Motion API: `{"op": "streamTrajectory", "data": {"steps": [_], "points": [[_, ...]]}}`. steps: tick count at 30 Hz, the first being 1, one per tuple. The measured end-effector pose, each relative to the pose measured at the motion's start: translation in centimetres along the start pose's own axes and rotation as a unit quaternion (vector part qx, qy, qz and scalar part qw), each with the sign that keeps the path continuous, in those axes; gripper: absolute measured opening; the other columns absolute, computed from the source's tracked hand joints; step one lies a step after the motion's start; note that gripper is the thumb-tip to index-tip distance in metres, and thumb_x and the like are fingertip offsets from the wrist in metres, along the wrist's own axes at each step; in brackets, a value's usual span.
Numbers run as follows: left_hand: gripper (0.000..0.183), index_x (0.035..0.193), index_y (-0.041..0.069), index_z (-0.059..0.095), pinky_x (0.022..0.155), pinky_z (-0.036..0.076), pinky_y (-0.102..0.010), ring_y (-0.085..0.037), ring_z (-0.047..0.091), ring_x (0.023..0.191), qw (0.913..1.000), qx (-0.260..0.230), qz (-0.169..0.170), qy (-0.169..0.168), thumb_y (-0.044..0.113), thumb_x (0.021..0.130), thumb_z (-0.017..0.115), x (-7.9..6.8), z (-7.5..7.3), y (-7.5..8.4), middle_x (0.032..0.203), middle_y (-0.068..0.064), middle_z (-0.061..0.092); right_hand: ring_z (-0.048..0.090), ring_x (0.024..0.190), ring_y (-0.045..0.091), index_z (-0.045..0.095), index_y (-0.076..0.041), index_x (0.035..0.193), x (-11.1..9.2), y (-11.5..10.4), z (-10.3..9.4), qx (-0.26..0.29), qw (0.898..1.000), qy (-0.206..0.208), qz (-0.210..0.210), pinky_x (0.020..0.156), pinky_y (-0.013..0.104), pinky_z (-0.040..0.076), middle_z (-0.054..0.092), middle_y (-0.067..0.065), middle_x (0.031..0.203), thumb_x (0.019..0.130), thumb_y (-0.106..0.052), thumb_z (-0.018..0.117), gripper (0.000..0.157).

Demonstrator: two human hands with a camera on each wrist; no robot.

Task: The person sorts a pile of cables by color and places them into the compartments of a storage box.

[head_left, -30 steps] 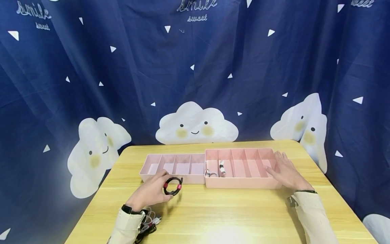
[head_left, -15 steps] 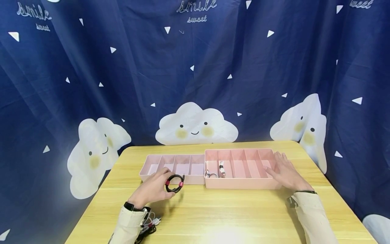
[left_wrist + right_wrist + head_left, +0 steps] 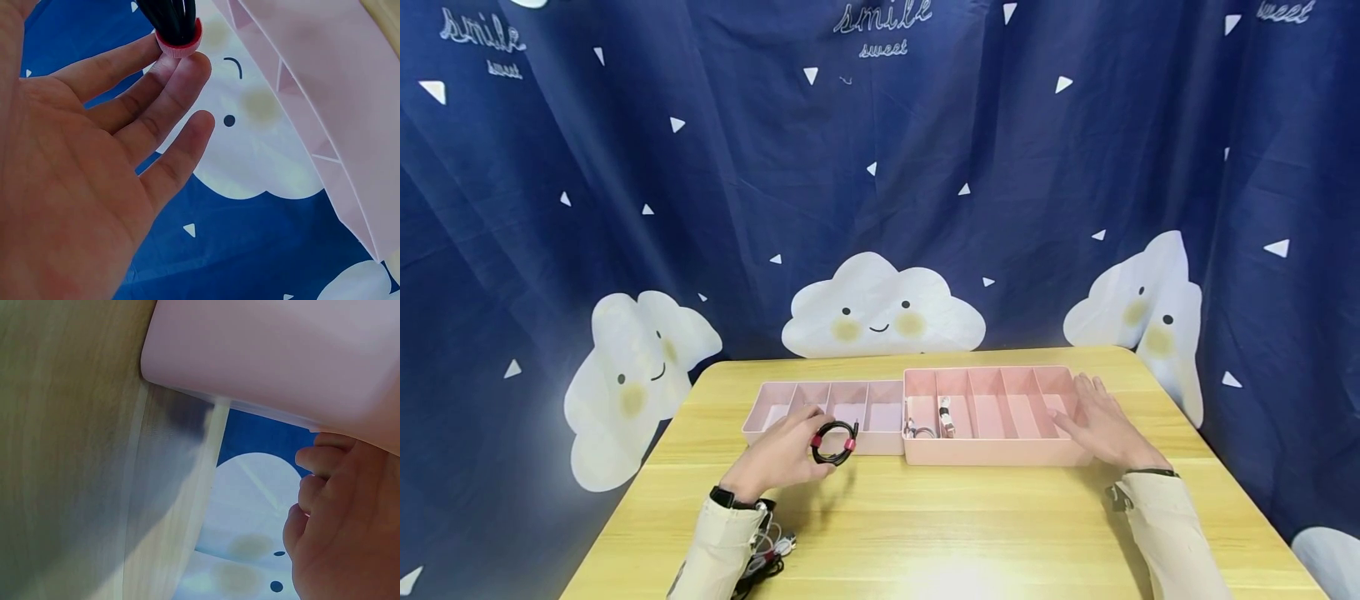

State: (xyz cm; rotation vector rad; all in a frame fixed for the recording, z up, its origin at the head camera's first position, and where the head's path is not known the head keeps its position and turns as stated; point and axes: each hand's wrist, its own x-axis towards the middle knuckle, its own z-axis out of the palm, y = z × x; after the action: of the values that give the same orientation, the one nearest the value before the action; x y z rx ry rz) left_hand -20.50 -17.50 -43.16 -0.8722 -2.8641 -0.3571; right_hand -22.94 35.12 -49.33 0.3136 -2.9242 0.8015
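My left hand [image 3: 786, 454] pinches a coiled black cable [image 3: 834, 442] bound with red straps, raised in front of the lilac divided tray [image 3: 880, 443]. In the left wrist view, the cable's dark strands [image 3: 172, 22] and a red strap show at the fingertips. My right hand [image 3: 1108, 427] rests at the right end of the pink divided box [image 3: 992, 452], thumb over its rim and fingers along the outer side. Inside the box's leftmost compartment lies a thin coiled cable [image 3: 922, 432]; a white bundled cable [image 3: 946, 415] sits in the compartment beside it.
Several tangled cables [image 3: 767, 560], white and black, lie on the wooden table [image 3: 880, 533] beside my left sleeve. Tray and box stand end to end toward the back. Behind the table hangs a dark blue curtain [image 3: 880, 200] printed with clouds.
My left hand has moved slightly up and to the right with the coiled black cable. The right hand keeps its place on the pink box.
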Motion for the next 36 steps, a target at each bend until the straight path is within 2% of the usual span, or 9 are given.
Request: {"op": "streamTrajectory", "data": {"steps": [5, 9, 16, 20, 25, 31, 36], "points": [[0.064, 0.129, 0.007, 0.067, 0.086, 0.056, -0.036, -0.016, 0.062, 0.095, 1.0000, 0.000, 0.000, 0.007, 0.035, 0.074, 0.086, 0.4, -0.3, 0.1, 0.122, -0.005, 0.063, 0.005, 0.151, 0.064, 0.014, 0.018, 0.157, 0.0, 0.1, 0.1, -0.007, 1.000, 0.009, -0.009, 0.119, 0.075, 0.012, 0.012, 0.045, 0.162, 0.103, -0.051, 0.052, 0.095], [0.061, 0.126, 0.009, 0.068, 0.084, 0.056, -0.034, -0.013, 0.059, 0.092, 0.9999, 0.000, 0.005, 0.011, 0.034, 0.073, 0.087, 0.6, -0.4, 0.1, 0.114, -0.002, 0.062, 0.008, 0.150, 0.066, 0.017, 0.020, 0.155, 0.1, 0.2, 0.2, -0.013, 1.000, 0.017, -0.016, 0.119, 0.075, 0.014, 0.015, 0.046, 0.160, 0.103, -0.049, 0.053, 0.094], [0.059, 0.124, 0.009, 0.069, 0.083, 0.056, -0.032, -0.012, 0.058, 0.091, 0.9998, 0.003, 0.011, 0.015, 0.034, 0.073, 0.086, 1.1, -0.5, 0.1, 0.111, 0.000, 0.061, 0.009, 0.149, 0.066, 0.018, 0.021, 0.154, 0.2, 0.3, 0.3, -0.011, 0.999, 0.023, -0.019, 0.119, 0.074, 0.014, 0.017, 0.046, 0.160, 0.103, -0.048, 0.055, 0.093], [0.059, 0.124, 0.010, 0.069, 0.085, 0.057, -0.034, -0.014, 0.060, 0.096, 0.9998, -0.003, 0.013, 0.017, 0.034, 0.073, 0.086, 1.4, -0.7, 0.2, 0.115, -0.001, 0.062, 0.008, 0.150, 0.065, 0.017, 0.020, 0.155, 0.1, 0.3, 0.3, -0.010, 1.000, 0.020, -0.016, 0.119, 0.074, 0.014, 0.016, 0.046, 0.160, 0.103, -0.048, 0.054, 0.093], [0.060, 0.126, 0.009, 0.068, 0.091, 0.058, -0.039, -0.020, 0.064, 0.108, 0.9998, -0.008, 0.010, 0.015, 0.033, 0.073, 0.086, 1.6, -0.8, 0.3, 0.131, -0.010, 0.062, 0.008, 0.150, 0.066, 0.017, 0.021, 0.155, 0.0, 0.3, 0.2, -0.006, 1.000, 0.019, -0.018, 0.119, 0.075, 0.013, 0.016, 0.047, 0.160, 0.103, -0.047, 0.054, 0.093], [0.062, 0.126, 0.008, 0.069, 0.090, 0.058, -0.040, -0.019, 0.063, 0.103, 0.9998, -0.002, 0.015, 0.014, 0.034, 0.073, 0.086, 1.9, -0.9, 0.3, 0.125, -0.009, 0.062, 0.008, 0.150, 0.065, 0.016, 0.021, 0.155, 0.0, 0.1, 0.2, -0.012, 1.000, 0.014, -0.013, 0.119, 0.074, 0.013, 0.015, 0.046, 0.160, 0.103, -0.048, 0.053, 0.094], [0.062, 0.126, 0.008, 0.069, 0.093, 0.058, -0.042, -0.022, 0.064, 0.108, 0.9998, 0.003, 0.017, 0.014, 0.036, 0.073, 0.086, 2.1, -0.8, 0.2, 0.130, -0.012, 0.062, 0.008, 0.150, 0.065, 0.017, 0.020, 0.155, 0.0, 0.1, 0.2, -0.010, 1.000, 0.018, -0.012, 0.119, 0.075, 0.014, 0.016, 0.046, 0.161, 0.103, -0.049, 0.054, 0.094]]}}
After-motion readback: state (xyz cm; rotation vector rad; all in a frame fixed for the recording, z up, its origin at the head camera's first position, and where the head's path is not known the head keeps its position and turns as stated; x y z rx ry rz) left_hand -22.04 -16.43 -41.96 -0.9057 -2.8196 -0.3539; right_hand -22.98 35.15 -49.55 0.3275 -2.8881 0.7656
